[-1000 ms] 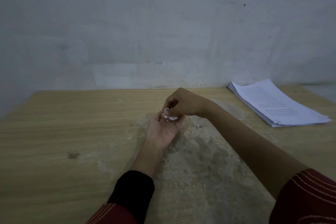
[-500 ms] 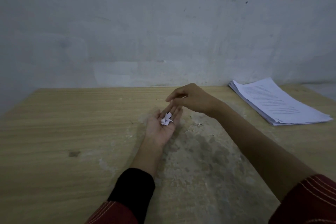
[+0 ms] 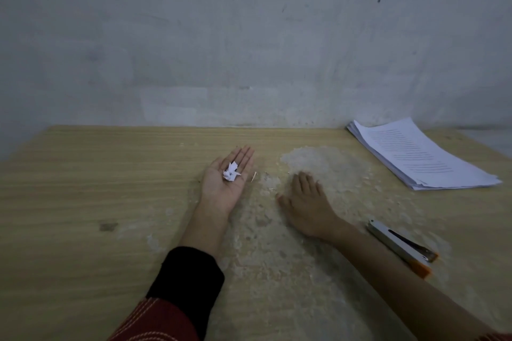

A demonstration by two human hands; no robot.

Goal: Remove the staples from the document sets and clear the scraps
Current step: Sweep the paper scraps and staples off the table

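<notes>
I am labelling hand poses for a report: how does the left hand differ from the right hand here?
The left hand lies palm up; the right hand rests palm down on the table. The left hand carries crumpled paper scraps; the right hand holds nothing. Both have straight, relaxed fingers.

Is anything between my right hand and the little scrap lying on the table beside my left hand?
Nothing visible: only worn table separates the right hand from the scrap; the stapler lies on its other side.
</notes>
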